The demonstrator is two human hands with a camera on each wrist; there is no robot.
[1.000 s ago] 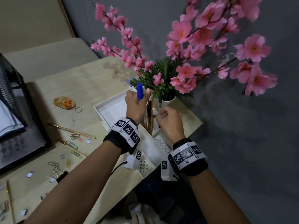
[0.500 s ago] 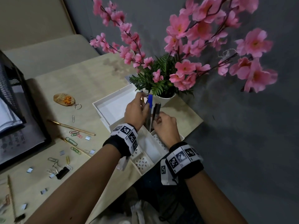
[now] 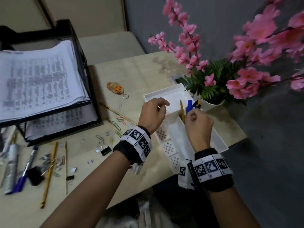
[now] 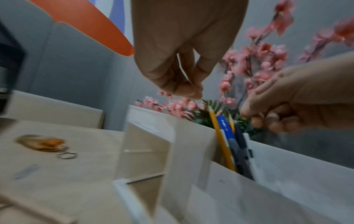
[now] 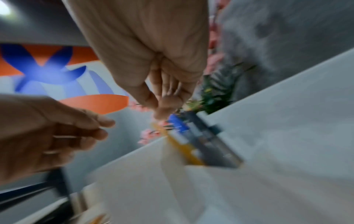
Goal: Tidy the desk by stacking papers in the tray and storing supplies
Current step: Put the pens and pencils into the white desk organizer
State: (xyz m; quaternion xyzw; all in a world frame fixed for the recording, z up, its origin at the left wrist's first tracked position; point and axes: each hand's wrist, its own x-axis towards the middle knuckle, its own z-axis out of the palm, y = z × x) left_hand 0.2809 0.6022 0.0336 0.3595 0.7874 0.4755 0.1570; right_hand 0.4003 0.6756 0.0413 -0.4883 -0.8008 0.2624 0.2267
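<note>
A white desk organizer [image 3: 158,94] stands at the desk's right end. Its upright slot holds a yellow pencil [image 3: 181,109], a blue pen [image 3: 189,104] and a dark pen [image 4: 240,145]. My left hand [image 3: 162,106] hovers over the organizer's flat compartment, left of the pens, fingers loosely curled around nothing. My right hand [image 3: 193,114] sits just above the pen tops with its fingers curled in; I see nothing between them. At the left stands a black mesh tray [image 3: 82,63] with stacked printed papers [image 3: 41,76].
Loose supplies are scattered over the desk: paper clips [image 3: 119,120], a binder clip [image 3: 106,150], a blue pen [image 3: 28,167], pencils [image 3: 49,170] and an orange keychain [image 3: 115,87]. A pot of pink flowers [image 3: 213,101] stands right behind the organizer.
The blue pen went down into the slot and my left hand let go and drew back to the left. My right hand released the dark pen. The view swung left toward the paper tray.
</note>
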